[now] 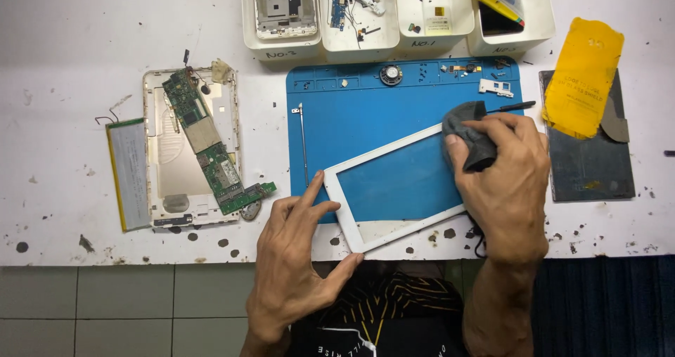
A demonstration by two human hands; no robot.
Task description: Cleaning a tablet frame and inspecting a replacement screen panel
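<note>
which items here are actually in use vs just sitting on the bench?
In use: left hand steadying white-framed glass panel; right hand pressing grey cloth on it; blue mat beneath.

Lying about: opened tablet shell, green circuit board, battery, parts trays, yellow film.

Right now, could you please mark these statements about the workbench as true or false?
1. The right hand presses a grey cloth on the white glass panel. True.
2. The left hand holds a screwdriver. False: it steadies the panel's lower left corner.
3. The panel lies partly on a blue mat. True.
4. The green circuit board lies on the mat. False: it sits in the opened tablet shell left of the mat.
5. A yellow sheet lies at the right. True.
</note>
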